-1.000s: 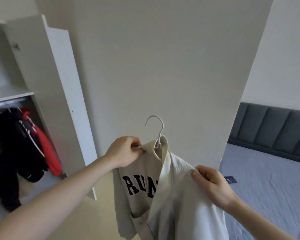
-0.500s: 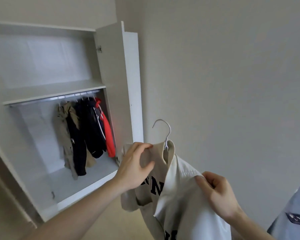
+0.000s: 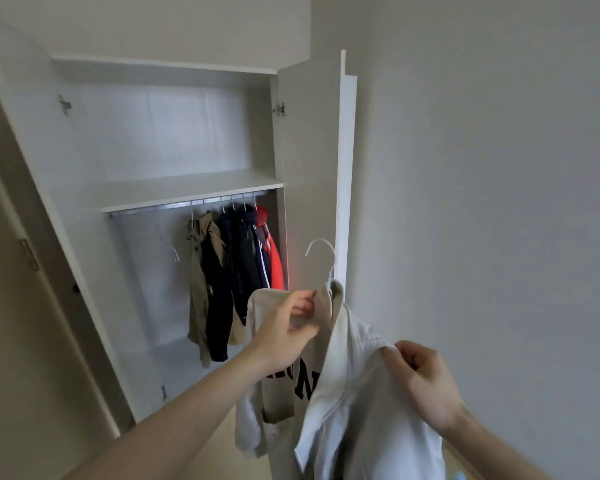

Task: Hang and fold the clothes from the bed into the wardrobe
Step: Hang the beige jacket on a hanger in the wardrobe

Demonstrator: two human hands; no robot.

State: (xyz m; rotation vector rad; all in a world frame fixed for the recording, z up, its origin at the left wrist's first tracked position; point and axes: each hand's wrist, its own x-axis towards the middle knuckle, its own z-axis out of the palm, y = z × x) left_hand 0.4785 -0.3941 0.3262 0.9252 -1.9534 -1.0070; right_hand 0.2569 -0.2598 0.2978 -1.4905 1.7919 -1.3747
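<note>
From the head view, several jackets point(image 3: 236, 271) already hang on the wardrobe rail point(image 3: 187, 206). A cream shirt point(image 3: 329, 375) sits on a white hanger point(image 3: 323, 261), not yet on the rail: the left hand point(image 3: 284, 330) pinches its collar, the right hand point(image 3: 420, 379) grips its shoulder

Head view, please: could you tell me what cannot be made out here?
- Lettering on the cream sweatshirt: partly covered by the white shirt and the left hand.
- Hanger shoulders: inside the garments.
- Shirt hem: cut off by the bottom edge.
- Hanging jackets: overlapping, count unclear.
</note>
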